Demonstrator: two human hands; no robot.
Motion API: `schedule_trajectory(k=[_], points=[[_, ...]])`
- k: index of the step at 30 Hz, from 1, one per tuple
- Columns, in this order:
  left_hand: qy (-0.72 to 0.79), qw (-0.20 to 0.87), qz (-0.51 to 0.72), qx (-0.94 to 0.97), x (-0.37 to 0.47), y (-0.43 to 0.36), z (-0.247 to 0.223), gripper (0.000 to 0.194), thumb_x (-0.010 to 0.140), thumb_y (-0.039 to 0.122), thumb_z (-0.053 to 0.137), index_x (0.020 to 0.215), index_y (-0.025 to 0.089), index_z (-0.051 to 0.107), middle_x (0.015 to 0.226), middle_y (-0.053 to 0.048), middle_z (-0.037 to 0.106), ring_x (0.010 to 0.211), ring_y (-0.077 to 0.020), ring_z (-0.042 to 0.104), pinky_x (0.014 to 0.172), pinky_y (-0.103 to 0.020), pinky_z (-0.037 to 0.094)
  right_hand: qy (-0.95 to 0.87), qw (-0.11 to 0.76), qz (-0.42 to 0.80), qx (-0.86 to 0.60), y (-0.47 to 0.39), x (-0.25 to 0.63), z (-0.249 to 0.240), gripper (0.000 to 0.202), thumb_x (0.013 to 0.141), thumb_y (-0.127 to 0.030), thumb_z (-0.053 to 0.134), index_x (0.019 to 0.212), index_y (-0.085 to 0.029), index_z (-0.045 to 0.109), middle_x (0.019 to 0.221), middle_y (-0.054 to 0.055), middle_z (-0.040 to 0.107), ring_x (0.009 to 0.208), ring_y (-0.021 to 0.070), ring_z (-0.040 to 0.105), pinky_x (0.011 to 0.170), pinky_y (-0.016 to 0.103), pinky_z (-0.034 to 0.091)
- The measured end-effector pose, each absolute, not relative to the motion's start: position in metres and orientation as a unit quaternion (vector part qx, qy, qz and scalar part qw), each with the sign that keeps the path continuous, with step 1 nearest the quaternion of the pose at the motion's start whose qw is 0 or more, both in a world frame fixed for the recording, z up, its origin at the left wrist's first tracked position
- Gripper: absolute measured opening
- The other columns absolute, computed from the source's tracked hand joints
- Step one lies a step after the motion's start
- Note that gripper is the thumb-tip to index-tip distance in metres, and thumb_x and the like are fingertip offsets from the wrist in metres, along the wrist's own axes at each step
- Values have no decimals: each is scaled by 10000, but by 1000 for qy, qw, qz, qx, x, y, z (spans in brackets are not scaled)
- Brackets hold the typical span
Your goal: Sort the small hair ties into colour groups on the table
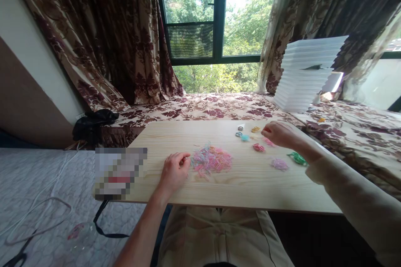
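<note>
A mixed pile of small pink, blue and white strands lies mid-table. My left hand rests at its left edge, fingers curled together; what they hold, if anything, is too small to tell. My right hand is over the back right, its fingers pinched above a pink group; anything between them cannot be made out. Around it lie a red group, yellow rings, a turquoise group, dark rings, a lilac group and a green group.
The pale wooden table has a blurred-out object at its left end. A tall white stack stands on the floral-covered ledge behind. A black bag and cables are on the left.
</note>
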State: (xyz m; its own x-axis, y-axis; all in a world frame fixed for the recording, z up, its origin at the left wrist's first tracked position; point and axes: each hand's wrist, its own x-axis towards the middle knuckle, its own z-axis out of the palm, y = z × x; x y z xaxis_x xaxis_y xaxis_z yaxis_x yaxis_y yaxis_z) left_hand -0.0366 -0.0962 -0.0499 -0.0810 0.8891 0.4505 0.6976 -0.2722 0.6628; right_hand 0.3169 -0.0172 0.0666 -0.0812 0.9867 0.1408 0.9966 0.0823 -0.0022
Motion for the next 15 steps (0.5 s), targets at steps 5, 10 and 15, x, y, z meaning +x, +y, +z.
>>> schedule_trajectory(k=[5, 10, 15], points=[[589, 94, 434, 675, -37, -96, -51, 172, 852, 190, 557, 896, 190, 723, 879, -46, 736, 873, -197, 656, 870, -350, 500, -692, -5, -15, -721, 25, 313, 58, 348, 938, -390, 587, 1221, -188, 596, 1231, 84, 616, 1031, 194, 624, 872, 414, 542], [587, 95, 435, 676, -38, -96, -52, 174, 853, 194, 555, 896, 185, 724, 866, -49, 731, 869, -198, 655, 863, -347, 503, -666, -32, 5, -745, 36, 313, 49, 365, 934, -381, 593, 1240, -184, 589, 1252, 92, 606, 1055, 209, 619, 882, 423, 539], [589, 102, 430, 676, -37, -96, -51, 193, 860, 201, 537, 905, 177, 723, 856, -53, 727, 858, -201, 646, 859, -357, 497, -653, -35, 13, -756, 34, 311, 47, 369, 935, -382, 591, 1247, -186, 584, 1255, 90, 604, 1056, 209, 619, 882, 429, 539]])
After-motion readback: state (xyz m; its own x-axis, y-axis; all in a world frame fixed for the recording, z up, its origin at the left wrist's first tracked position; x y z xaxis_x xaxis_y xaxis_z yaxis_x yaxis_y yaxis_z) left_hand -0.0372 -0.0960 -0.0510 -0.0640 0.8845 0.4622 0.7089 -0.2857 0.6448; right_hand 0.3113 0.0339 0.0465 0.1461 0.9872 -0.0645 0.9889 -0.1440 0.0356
